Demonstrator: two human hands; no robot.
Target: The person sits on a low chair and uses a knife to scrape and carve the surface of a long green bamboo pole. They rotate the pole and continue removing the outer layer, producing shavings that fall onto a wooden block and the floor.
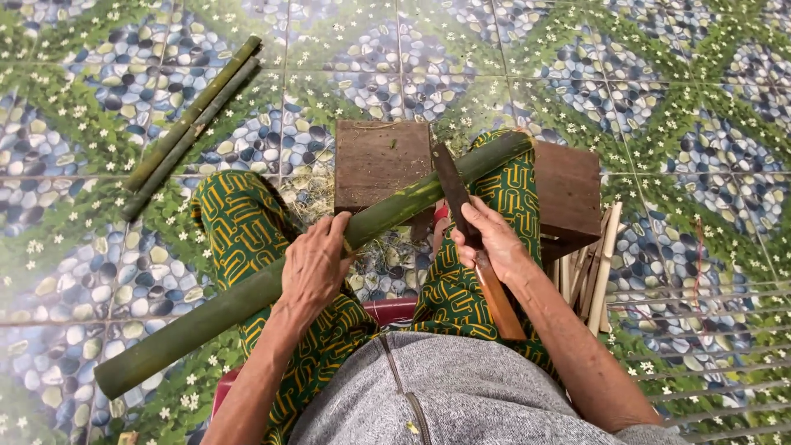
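Left hand (315, 265) clamped round green bamboo pole (272, 276) across lap; right hand (491, 239) closed on knife (461, 210), blade resting on pole above wooden block (381, 163).

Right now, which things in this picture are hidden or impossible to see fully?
- Head view: the knife handle middle, covered by the right hand.
- The pale split sticks, partly behind the right forearm and the wooden block.
- The red seat, mostly under the legs.
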